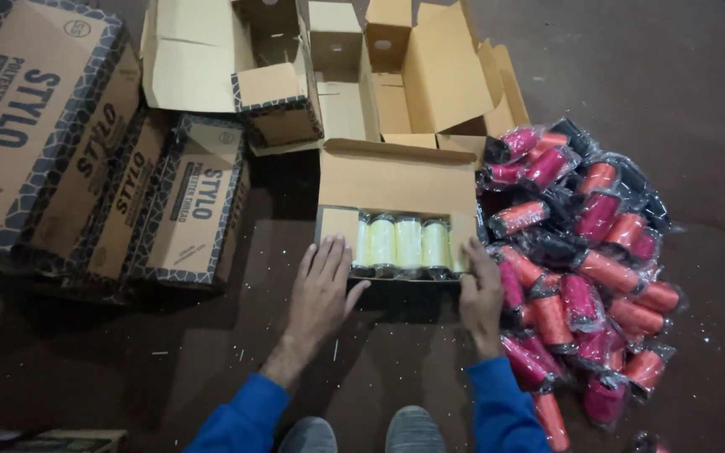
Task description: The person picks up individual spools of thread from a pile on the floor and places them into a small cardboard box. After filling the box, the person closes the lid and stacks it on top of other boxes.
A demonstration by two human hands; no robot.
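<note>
Four pale yellow thread spools stand side by side in an open cardboard box on the floor, its lid flap raised behind them. Left hand, fingers spread flat, rests on the box's left end; right hand, fingers together, presses its right end. Wrapped pink and orange spools crowd the right side; closed cartons lie well left. Dark floor, littered with specks

We see pale yellow spools in a tan box; at three o'clock, a pile of pink and orange spools; at nine, tan cartons with dark mottled borders; blue sleeves.
</note>
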